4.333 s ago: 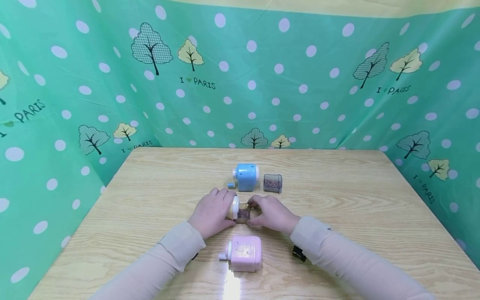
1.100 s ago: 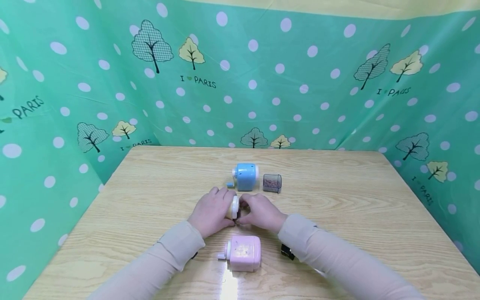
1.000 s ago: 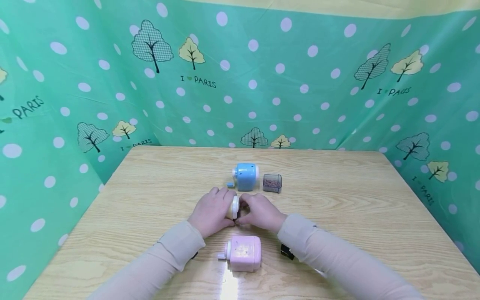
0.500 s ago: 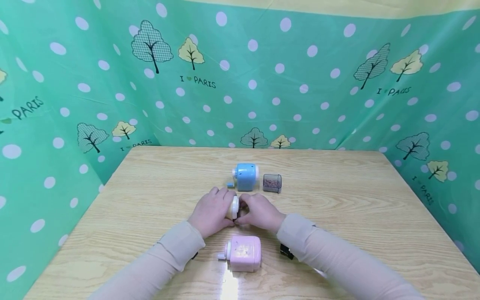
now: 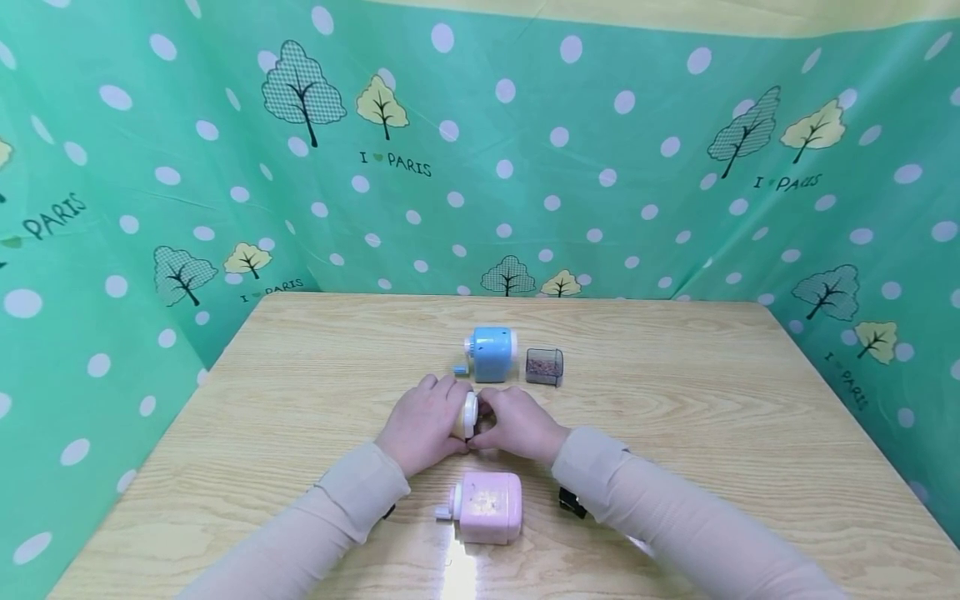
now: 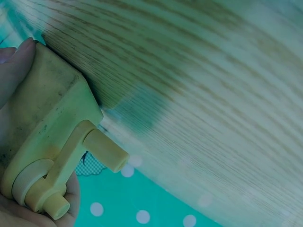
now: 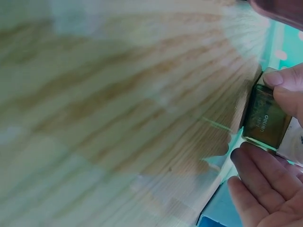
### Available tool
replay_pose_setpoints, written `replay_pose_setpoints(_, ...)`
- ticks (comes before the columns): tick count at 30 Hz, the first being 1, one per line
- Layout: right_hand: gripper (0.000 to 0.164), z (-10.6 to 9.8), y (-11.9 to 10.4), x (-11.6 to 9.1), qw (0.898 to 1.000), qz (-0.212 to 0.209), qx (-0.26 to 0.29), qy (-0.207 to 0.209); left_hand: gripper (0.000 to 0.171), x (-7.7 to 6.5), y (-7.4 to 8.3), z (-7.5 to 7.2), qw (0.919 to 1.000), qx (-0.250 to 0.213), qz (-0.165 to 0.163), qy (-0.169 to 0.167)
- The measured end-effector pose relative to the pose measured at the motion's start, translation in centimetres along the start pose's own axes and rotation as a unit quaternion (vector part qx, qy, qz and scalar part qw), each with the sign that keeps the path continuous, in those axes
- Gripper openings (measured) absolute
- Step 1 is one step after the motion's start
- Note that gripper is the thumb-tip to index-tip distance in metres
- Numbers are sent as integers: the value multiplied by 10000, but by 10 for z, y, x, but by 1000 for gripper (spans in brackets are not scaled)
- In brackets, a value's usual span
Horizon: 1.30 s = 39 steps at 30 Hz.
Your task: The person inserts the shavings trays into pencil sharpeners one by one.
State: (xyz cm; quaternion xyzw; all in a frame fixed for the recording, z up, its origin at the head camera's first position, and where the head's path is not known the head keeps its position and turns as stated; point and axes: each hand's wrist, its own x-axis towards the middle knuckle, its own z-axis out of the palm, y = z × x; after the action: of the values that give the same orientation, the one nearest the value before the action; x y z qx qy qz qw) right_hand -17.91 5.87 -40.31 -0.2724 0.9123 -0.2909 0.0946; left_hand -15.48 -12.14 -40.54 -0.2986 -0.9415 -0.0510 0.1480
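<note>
A yellow crank pencil sharpener (image 5: 470,415) with a white rim lies on its side at the table's centre. My left hand (image 5: 424,425) grips its body from the left. In the left wrist view the sharpener's crank handle (image 6: 106,150) points away from the body. My right hand (image 5: 519,423) pinches the see-through brown shavings drawer (image 7: 266,116) at the sharpener's right end, against the white rim. From the head view the fingers hide most of that drawer. How deep it sits in the sharpener I cannot tell.
Beyond the hands stands a blue crank sharpener (image 5: 492,354), with a grey see-through drawer (image 5: 544,367) of shavings beside it. A pink sharpener (image 5: 491,507) lies nearer, between the forearms. Polka-dot cloth (image 5: 480,208) hangs behind the wooden table (image 5: 675,375).
Over the earlier frames the right hand has moved left, bringing the drawer from outside the yellow sharpener up to its white rim. In the last second hardly anything has shifted.
</note>
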Motion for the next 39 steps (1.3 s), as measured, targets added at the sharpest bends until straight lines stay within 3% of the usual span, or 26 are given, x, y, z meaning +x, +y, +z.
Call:
replay_pose_setpoints(13,57,-4,1,2,9997,-16,-185,-134,72,1,1,-2,10000,-14,-22,-62)
replay_pose_setpoints(25,48,-12,7,-2,9981,-339,-243,-444,82,-1,-1,-6,9995,-281,-14,-150)
replay_pose_setpoints(35,52,-33,10,-6,9978,1,-165,-645,85,4,3,-21,9970,-41,-297,-714)
replay_pose_setpoints(39,50,-43,14,-6,9985,23,-174,-520,80,9,2,-27,9970,121,-217,-728)
